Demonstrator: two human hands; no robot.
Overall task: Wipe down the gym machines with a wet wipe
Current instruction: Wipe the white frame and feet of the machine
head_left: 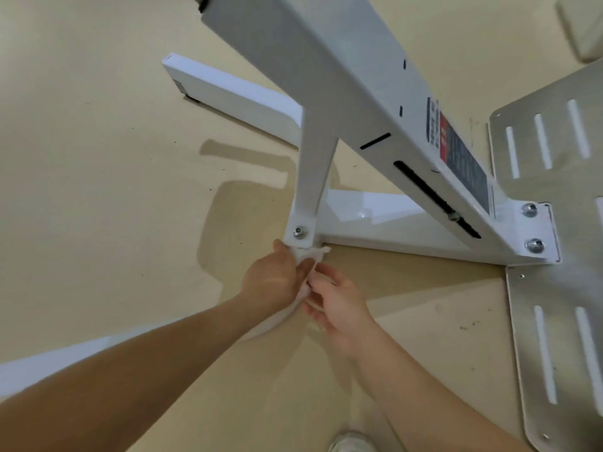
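A white gym machine frame (342, 102) rises from a white base bar (385, 230) on the floor. A slanted strut ends in a bolted foot (299, 232) at the base bar's left end. My left hand (275, 280) grips a white wet wipe (310, 256) just below that foot, with the wipe's top edge touching the foot's lower rim. My right hand (336, 298) pinches the lower part of the same wipe, right beside the left hand. Most of the wipe is hidden between the two hands.
A slotted metal footplate (554, 151) lies at the right, with a second plate (561, 353) below it. A warning label (456, 151) sits on the slanted beam. Another white bar (228, 93) extends back left. Beige floor surrounds the frame; my shoe (354, 443) shows at the bottom.
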